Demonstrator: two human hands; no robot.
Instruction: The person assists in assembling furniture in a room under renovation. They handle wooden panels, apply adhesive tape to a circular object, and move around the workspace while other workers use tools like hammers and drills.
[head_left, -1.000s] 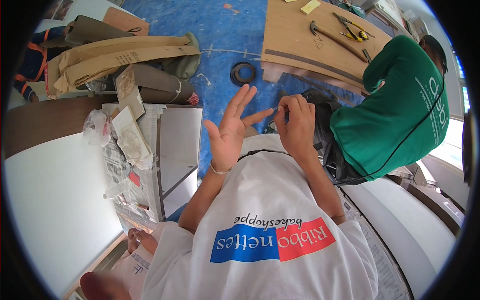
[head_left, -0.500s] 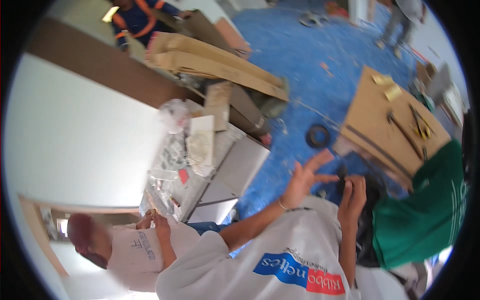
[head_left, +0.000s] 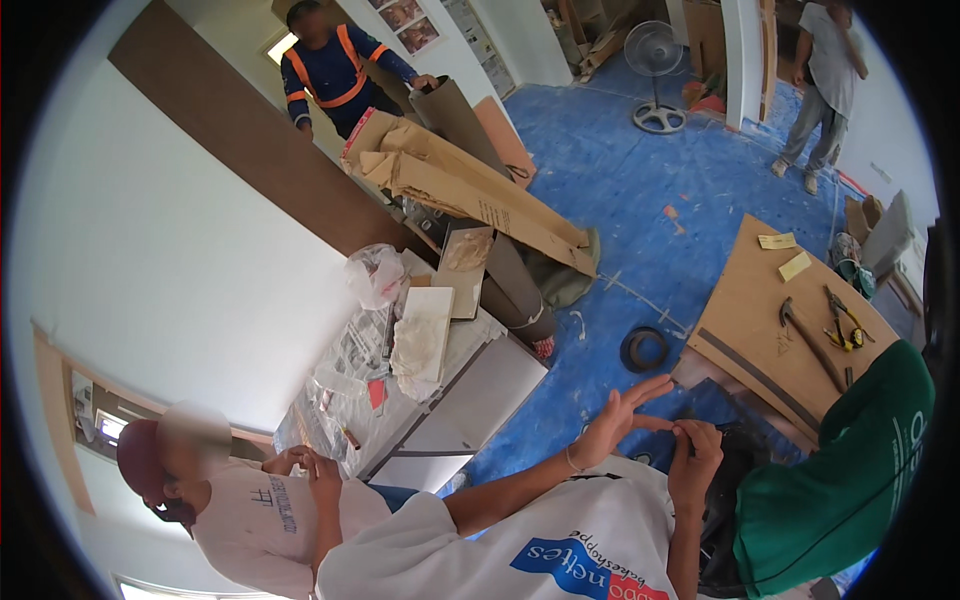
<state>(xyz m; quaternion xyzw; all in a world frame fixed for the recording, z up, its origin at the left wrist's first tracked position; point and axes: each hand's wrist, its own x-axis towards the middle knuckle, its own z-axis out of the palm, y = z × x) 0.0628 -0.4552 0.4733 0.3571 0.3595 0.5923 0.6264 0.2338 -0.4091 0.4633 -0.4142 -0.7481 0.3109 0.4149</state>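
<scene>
My left hand (head_left: 608, 428) is held out in front of my white shirt, its fingers stretched and spread, with a thin band at the wrist. Close on its right is my right hand (head_left: 697, 450), raised with its fingers bent together in a pinch. The pinched fingertips meet the end of one left finger. Whether anything small lies between them is hidden. Below and beyond the hands, on the blue floor covering (head_left: 590, 345), lies a black roll (head_left: 645, 349).
At the right, a brown board surface (head_left: 735, 290) bears a hammer (head_left: 810, 345) and pliers (head_left: 845, 325). A person in green (head_left: 840, 460) is close on my right, another in a cap (head_left: 255, 510) on my left. A cluttered worktop (head_left: 340, 400), long cardboard (head_left: 480, 200) and a fan (head_left: 655, 60) lie beyond.
The view has swung upward, bringing the fan and more of the people at the back into sight. My right fingertips have come up against the left finger; a small gap showed before.
</scene>
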